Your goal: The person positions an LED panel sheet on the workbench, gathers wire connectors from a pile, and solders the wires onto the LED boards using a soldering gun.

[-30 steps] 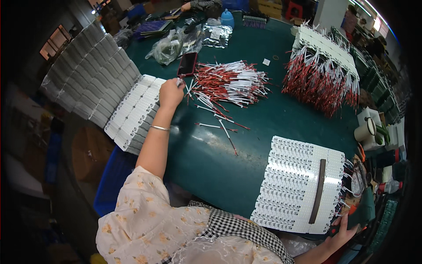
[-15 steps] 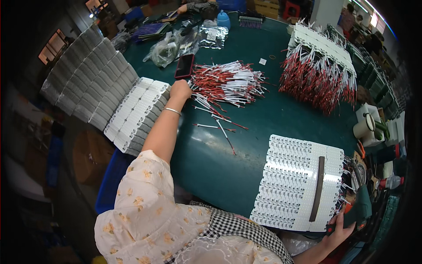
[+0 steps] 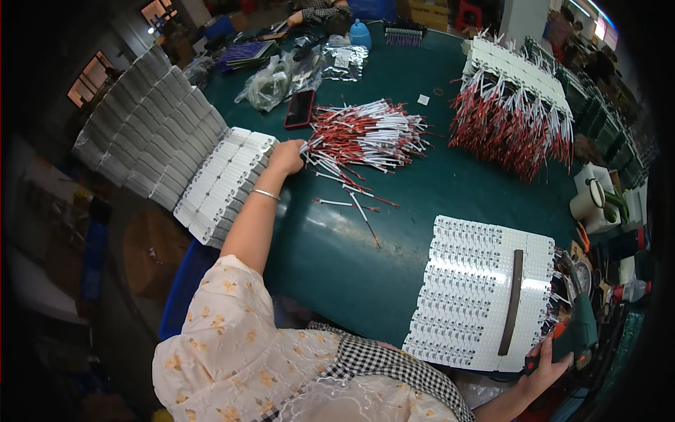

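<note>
My left hand reaches the left end of a pile of red and white wires, its fingers closed on wire ends there; how many is hidden. Just left of it lie stacked white perforated circuit-board strips. At the lower right my right hand is wrapped round the handle of a dark green gun-shaped tool. Beside that tool, a row of white board strips lies flat with a dark bar across it. A few loose wires are spread below the pile.
A phone lies behind my left hand, with plastic bags and a blue bottle farther back. Boards with hanging red and white wires stand at the far right. A white container sits by the right edge. Another person's arm shows at the back.
My left hand has shifted slightly down and nearer to me, staying at the wire pile's left end. The whole view has moved a little. My right hand keeps its grip on the tool.
</note>
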Demonstrator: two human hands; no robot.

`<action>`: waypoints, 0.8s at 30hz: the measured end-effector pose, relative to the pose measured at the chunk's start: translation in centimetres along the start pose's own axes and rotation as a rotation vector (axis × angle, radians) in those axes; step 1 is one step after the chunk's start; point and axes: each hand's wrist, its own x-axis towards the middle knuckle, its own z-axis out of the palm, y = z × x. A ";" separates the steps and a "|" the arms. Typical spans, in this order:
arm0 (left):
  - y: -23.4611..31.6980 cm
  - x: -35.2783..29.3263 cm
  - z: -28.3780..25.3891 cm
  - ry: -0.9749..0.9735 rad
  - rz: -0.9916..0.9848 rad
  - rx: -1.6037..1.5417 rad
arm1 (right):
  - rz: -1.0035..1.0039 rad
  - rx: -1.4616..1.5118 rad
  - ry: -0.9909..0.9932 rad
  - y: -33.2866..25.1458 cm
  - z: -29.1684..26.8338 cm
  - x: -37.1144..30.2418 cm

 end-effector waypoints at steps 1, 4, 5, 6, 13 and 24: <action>-0.1 0.0 0.1 -0.013 -0.004 -0.023 | 0.005 -0.003 -0.010 0.0 0.1 0.0; -0.5 0.4 0.7 -0.015 0.020 -0.072 | 0.006 0.004 -0.018 -0.3 0.2 -0.1; -0.8 0.5 0.7 -0.010 0.023 -0.072 | 0.004 0.012 -0.017 -0.4 0.2 -0.2; -0.5 0.3 1.1 0.026 0.077 -0.074 | -0.003 0.007 -0.004 -0.3 -0.4 -0.2; -0.7 -3.3 1.3 0.097 0.198 -0.060 | 0.039 0.048 -0.005 0.0 -0.8 -0.6; 0.8 -4.8 1.0 0.476 0.300 -0.275 | -0.001 0.046 -0.003 -1.6 0.2 -0.8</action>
